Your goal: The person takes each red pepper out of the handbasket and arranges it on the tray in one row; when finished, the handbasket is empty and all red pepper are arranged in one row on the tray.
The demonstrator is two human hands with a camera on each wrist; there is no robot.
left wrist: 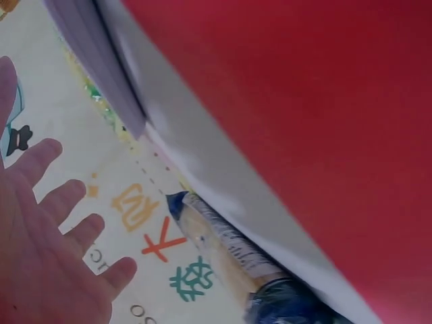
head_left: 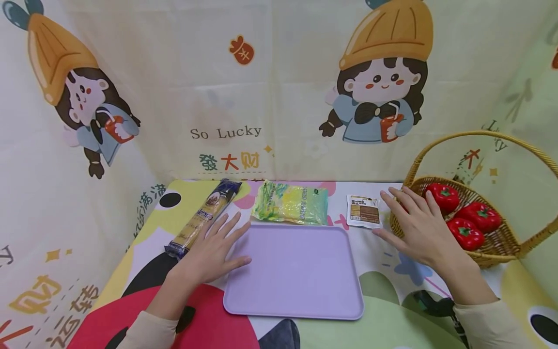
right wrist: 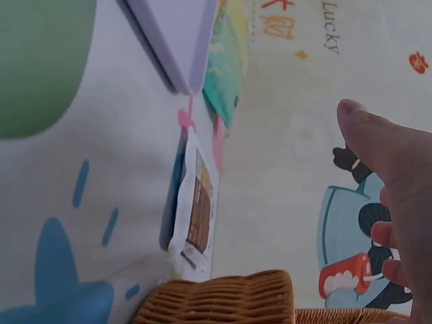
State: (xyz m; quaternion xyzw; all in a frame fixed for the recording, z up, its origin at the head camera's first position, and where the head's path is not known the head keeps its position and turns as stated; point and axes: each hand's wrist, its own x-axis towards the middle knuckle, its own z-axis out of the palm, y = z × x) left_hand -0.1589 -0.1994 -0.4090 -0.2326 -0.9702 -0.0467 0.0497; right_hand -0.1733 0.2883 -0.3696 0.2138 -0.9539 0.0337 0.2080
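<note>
In the head view the left hand [head_left: 209, 252] is held with spread fingers over the left edge of a lilac tray [head_left: 296, 271], beside a noodle package [head_left: 202, 220] with dark blue ends. That hand [left wrist: 50, 250] shows empty in the left wrist view, the package [left wrist: 223, 250] near it. The right hand [head_left: 425, 232], fingers spread and holding nothing, is above the left side of a wicker basket [head_left: 501, 242] with red peppers [head_left: 466, 233]. Left of it lies a small white packet [head_left: 364, 212], which the right wrist view also shows, with the right hand [right wrist: 398, 182] apart from it.
A green and yellow bag [head_left: 291, 203] lies behind the tray. The basket's tall handle [head_left: 484, 133] arches up at the right. A black object [head_left: 433, 304] lies near the right forearm. Printed cloth walls [head_left: 296, 97] stand at the back and sides.
</note>
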